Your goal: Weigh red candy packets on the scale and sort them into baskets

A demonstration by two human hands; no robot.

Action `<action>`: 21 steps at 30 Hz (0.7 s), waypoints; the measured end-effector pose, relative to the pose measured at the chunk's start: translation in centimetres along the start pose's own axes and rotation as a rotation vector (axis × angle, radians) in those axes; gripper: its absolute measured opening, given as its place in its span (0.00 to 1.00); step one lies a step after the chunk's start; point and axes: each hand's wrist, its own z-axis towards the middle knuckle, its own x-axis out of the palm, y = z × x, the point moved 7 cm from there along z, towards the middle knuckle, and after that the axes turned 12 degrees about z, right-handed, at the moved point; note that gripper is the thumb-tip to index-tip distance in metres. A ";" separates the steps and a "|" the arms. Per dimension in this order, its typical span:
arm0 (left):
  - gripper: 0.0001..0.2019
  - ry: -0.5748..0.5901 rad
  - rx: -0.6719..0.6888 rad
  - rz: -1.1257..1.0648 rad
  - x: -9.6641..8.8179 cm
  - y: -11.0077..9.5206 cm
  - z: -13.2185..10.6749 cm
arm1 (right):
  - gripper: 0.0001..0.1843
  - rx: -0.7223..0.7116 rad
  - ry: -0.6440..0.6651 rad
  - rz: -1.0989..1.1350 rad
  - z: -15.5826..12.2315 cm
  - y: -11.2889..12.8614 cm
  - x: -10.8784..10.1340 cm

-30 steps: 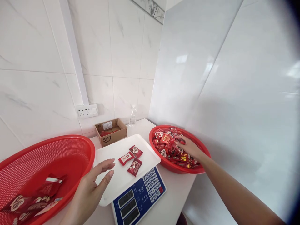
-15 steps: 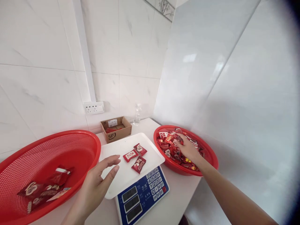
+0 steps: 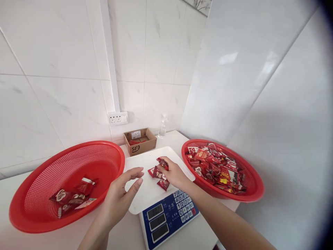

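Note:
A blue electronic scale [image 3: 169, 217] carries a white tray [image 3: 142, 201] with a few red candy packets [image 3: 162, 184] on it. Over the tray's middle, my right hand [image 3: 173, 173] pinches a red candy packet [image 3: 162, 162] between fingers and thumb. At the tray's left edge my left hand [image 3: 122, 192] hovers with fingers stretched and apart, holding nothing. To the right stands a red basket [image 3: 256, 189] heaped with red candy packets [image 3: 217, 168]. A second red basket [image 3: 39, 215] on the left holds a few packets [image 3: 73, 196].
Behind the scale stand a small cardboard box [image 3: 140, 142] and a clear water bottle [image 3: 162, 126]. A wall socket [image 3: 118, 118] sits on the white tiled wall. A white panel closes the right side.
My right hand left the right basket and moved left over the scale tray with a candy packet in its fingers. The view shifted left; my left hand stayed beside the tray.

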 end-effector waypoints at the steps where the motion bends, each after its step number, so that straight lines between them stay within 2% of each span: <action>1: 0.17 -0.003 -0.004 0.004 0.0 0.0 0.1 | 0.16 0.016 -0.006 -0.005 0.1 -0.1 -0.5; 4: 0.17 -0.002 -0.021 0.011 -0.1 0.2 0.2 | 0.20 0.039 -0.080 -0.103 0.1 -0.2 -4.0; 7: 0.17 -0.004 -0.027 0.010 -0.1 0.4 0.3 | 0.20 -0.041 -0.238 -0.376 -0.6 0.6 -9.9; 9: 0.18 -0.005 -0.029 0.013 -0.1 0.5 0.2 | 0.22 -0.004 -0.298 -0.575 -1.4 0.4 -13.8; 10: 0.18 -0.003 -0.030 0.017 -0.1 0.6 0.2 | 0.22 0.088 -0.266 -0.661 -1.8 -0.3 -15.3; 12: 0.18 0.011 -0.035 0.024 0.2 0.7 0.2 | 0.26 0.277 -0.094 -0.769 -2.4 -2.3 -17.0; 14: 0.19 0.033 -0.043 0.031 0.5 0.8 0.2 | 0.26 0.330 -0.023 -0.797 -2.6 -3.3 -17.6; 15: 0.19 0.044 -0.047 0.035 0.7 0.8 0.2 | 0.25 0.312 -0.020 -0.794 -2.5 -3.6 -17.4; 19: 0.19 0.062 -0.041 0.050 1.0 0.6 0.2 | 0.25 0.203 -0.063 -0.744 -1.1 -4.5 -15.3; 21: 0.19 0.055 -0.035 0.054 0.8 0.4 0.1 | 0.21 0.182 -0.102 -0.715 -0.5 -5.0 -14.6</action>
